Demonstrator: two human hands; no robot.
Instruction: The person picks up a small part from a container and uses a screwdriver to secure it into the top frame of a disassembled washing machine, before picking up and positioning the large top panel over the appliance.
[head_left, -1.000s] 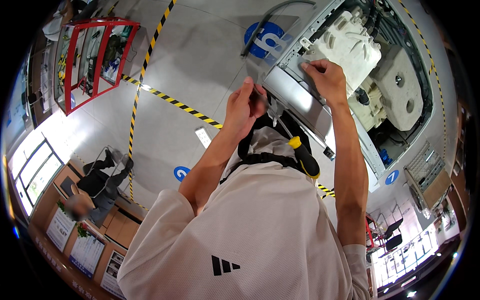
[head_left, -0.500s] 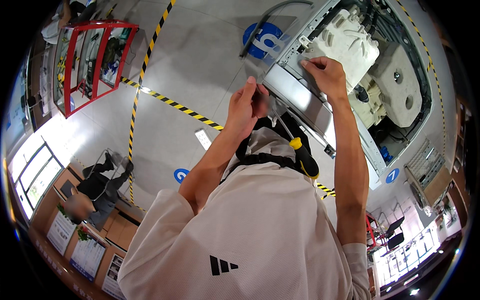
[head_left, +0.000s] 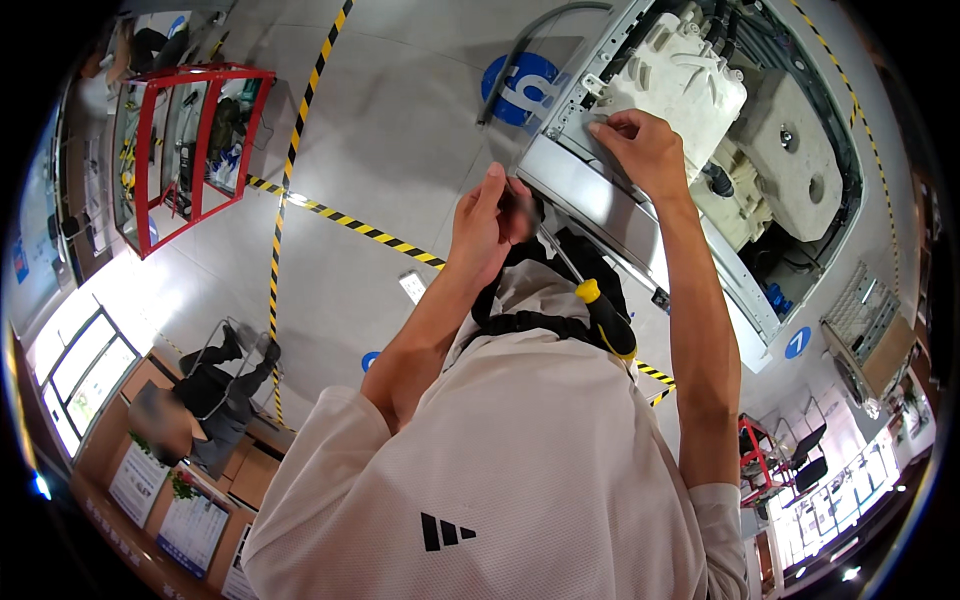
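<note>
Right hand (head_left: 645, 150): it's up on the opened machine (head_left: 720, 150), fingers curled and pinched together against the lower edge of the white plastic housing (head_left: 675, 85), right where that housing meets the metal frame. Whether something small sits between the fingertips, I cannot tell.
Left hand (head_left: 488, 225): raised beside the front corner of the machine, fingers narrow and bunched around a small dark object (head_left: 522, 210) that is blurred; what it is, I cannot tell.
Machine: it lies open at the upper right, on the grey floor (head_left: 400, 130). The white plastic housing sits inside at the top, a pale grey block (head_left: 795, 165) just beside it, and a silver metal panel (head_left: 600, 205) runs along the near edge, between the 2 hands.
Screwdriver: a yellow and black handle (head_left: 605, 315) sticks up just under the right forearm, at the chest, by the black straps (head_left: 530, 320).
Shirt: a white one (head_left: 480, 470) fills the lower middle, both bare forearms rising out of it.
Floor: yellow and black striped tape (head_left: 350, 222) crosses it, with a blue round mark (head_left: 520, 85) close to the machine's far corner.
Red rack (head_left: 175, 150): it stands well apart at the upper left.
Another person (head_left: 205, 395): in dark clothes at the lower left, well away from both hands.
</note>
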